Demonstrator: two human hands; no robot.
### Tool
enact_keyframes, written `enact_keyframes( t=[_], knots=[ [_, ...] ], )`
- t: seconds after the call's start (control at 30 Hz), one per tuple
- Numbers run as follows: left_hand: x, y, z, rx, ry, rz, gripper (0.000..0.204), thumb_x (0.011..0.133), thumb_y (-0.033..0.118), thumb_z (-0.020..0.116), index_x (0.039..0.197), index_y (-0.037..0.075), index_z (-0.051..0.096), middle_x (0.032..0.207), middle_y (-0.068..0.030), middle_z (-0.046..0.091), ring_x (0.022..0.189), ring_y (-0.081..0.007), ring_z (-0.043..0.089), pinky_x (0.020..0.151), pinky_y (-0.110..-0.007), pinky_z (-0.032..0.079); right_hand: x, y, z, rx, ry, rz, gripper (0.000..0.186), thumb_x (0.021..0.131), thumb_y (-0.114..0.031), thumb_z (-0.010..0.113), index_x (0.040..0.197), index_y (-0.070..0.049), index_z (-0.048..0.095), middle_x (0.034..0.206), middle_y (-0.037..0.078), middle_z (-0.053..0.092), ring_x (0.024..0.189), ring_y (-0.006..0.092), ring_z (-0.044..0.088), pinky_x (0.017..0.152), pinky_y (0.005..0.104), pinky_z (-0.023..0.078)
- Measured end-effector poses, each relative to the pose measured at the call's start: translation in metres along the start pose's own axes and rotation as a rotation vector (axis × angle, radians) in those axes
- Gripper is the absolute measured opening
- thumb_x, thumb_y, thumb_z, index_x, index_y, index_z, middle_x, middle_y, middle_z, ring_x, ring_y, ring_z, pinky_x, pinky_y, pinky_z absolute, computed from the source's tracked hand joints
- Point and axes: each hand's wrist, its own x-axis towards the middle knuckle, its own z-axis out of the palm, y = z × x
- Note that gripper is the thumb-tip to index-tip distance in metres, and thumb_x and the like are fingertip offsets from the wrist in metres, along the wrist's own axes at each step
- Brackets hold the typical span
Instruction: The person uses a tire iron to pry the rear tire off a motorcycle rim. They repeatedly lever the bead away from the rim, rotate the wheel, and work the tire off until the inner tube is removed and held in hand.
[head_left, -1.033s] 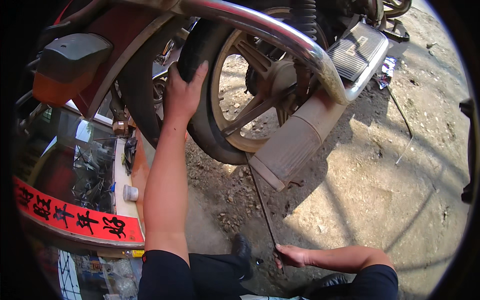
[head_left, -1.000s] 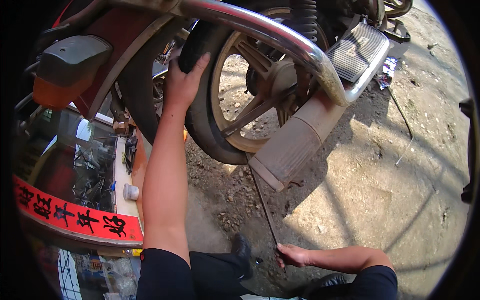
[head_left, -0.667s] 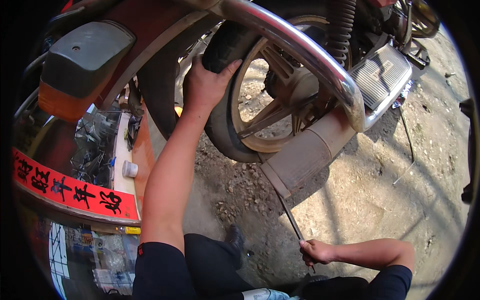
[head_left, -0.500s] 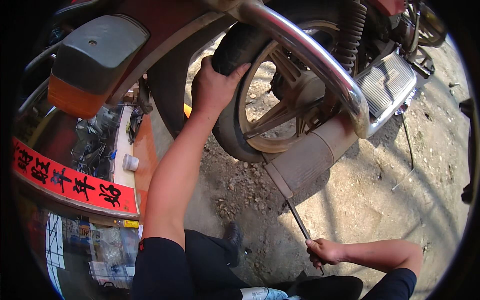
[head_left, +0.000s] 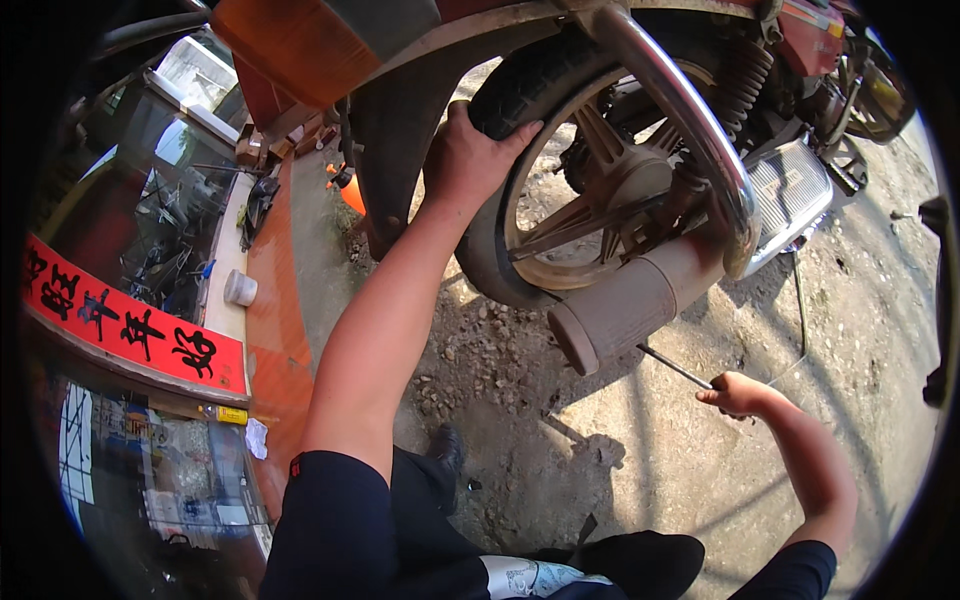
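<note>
My left hand (head_left: pixel 468 160) grips the black rear tyre (head_left: pixel 488 262) of a red motorcycle, with the thumb over the sidewall and the other fingers round the tread, partly hidden. The tyre sits on a dusty spoked wheel (head_left: pixel 612 170). My right hand (head_left: pixel 738 394) is closed round the near end of a thin metal rod (head_left: pixel 676 366). The rod points up and left, and its far end is hidden behind the dusty exhaust silencer (head_left: pixel 640 305). A curved chrome guard bar (head_left: pixel 690 125) crosses in front of the wheel.
An orange indicator light (head_left: pixel 290 45) juts out at upper left. A coil-spring shock absorber (head_left: pixel 740 90) and ribbed metal footplate (head_left: pixel 790 190) lie to the right. Stony ground (head_left: pixel 700 460) spreads below. On the left are a glass front with a red banner (head_left: pixel 130 325) and a white cup (head_left: pixel 240 288).
My right hand has moved up and right with the rod, which now slants more flatly. My left hand stays on the tyre. The whole view has shifted, bringing the motorcycle to the right.
</note>
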Motion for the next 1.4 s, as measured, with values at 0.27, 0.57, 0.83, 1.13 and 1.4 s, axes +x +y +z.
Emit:
enact_keyframes(
  t=[0.27,0.57,0.83,1.13,1.4],
  knots=[
    [0.024,0.017,-0.009,0.129,-0.021,-0.003,0.093,0.065,0.071,0.071,0.116,-0.004,0.056,0.104,-0.0245,0.067,0.099,-0.0376,0.066,0.084,-0.043,0.052,0.122,0.022,0.017,-0.162,0.706,0.003,0.031,0.075,-0.039,0.076,0.078,-0.009,0.070,0.074,0.015,0.067,0.071,0.0357,0.065,0.065,0.0424,0.051],
    [0.047,0.028,-0.003,0.179,-0.083,0.105,0.082,0.069,0.073,0.066,0.101,-0.003,0.069,0.097,-0.0203,0.070,0.093,-0.0331,0.069,0.080,-0.040,0.053,0.222,0.005,0.105,0.198,1.253,0.158,0.014,0.069,-0.013,0.070,0.071,-0.002,0.060,0.076,0.022,0.062,0.079,0.0400,0.061,0.069,0.0462,0.047],
    [0.052,0.022,0.004,0.188,-0.051,0.128,0.085,0.068,0.074,0.066,0.101,-0.004,0.069,0.094,-0.0218,0.070,0.091,-0.0335,0.069,0.078,-0.040,0.053,0.233,0.008,0.046,-0.022,1.741,-0.039,0.009,0.067,-0.004,0.054,0.060,-0.002,0.049,0.063,0.020,0.050,0.069,0.0397,0.052,0.064,0.0479,0.037],
    [0.057,0.030,0.003,0.225,-0.084,0.139,0.091,0.067,0.077,0.064,0.105,-0.006,0.067,0.100,-0.0240,0.069,0.096,-0.0338,0.068,0.082,-0.040,0.052,0.284,0.014,0.108,-0.064,1.065,0.317,0.009,0.070,-0.014,0.067,0.074,-0.006,0.066,0.078,0.020,0.062,0.079,0.0376,0.063,0.075,0.0426,0.052],
    [0.054,0.074,-0.015,0.297,-0.160,0.020,0.095,0.067,0.067,0.069,0.133,0.001,0.050,0.129,-0.0233,0.057,0.120,-0.0318,0.057,0.099,-0.040,0.045,0.229,-0.011,0.008,0.113,1.663,-0.052,0.012,0.075,0.004,0.054,0.084,-0.002,0.059,0.088,0.020,0.059,0.087,0.0395,0.056,0.078,0.0468,0.043]
  ],
)
